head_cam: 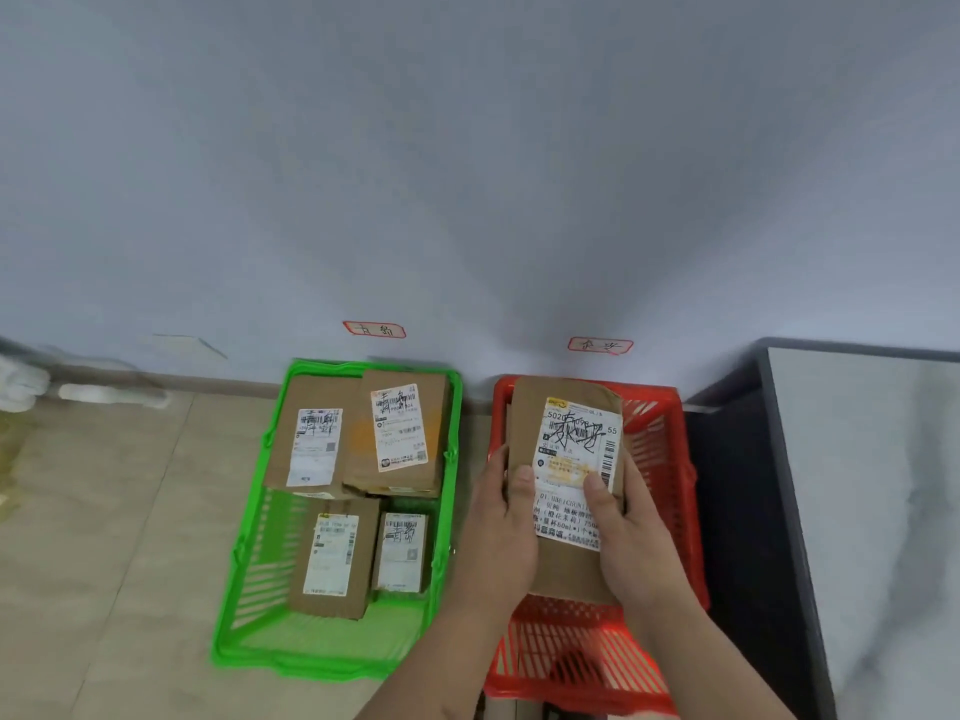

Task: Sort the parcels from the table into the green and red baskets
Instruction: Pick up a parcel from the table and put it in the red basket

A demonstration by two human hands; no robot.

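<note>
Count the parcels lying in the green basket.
4 in the green basket: far-left, far-right, near-left, near-right. More may hide beneath.

Two baskets are set side by side against the wall (467, 174): four parcels (358, 485) in the left basket (249, 631), one parcel (566, 459) held over the right basket (660, 459); a table (857, 485) stands rightmost.

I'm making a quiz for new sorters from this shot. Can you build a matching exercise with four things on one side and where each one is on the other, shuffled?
Things:
1. green basket
2. red basket
3. held parcel
4. table

Places:
A. gripped by the left hand and the right hand over the red basket
B. far right, against the wall
C. on the floor, holding four parcels
D. on the floor, between the green basket and the table

Pairs: 1-C, 2-D, 3-A, 4-B
</note>
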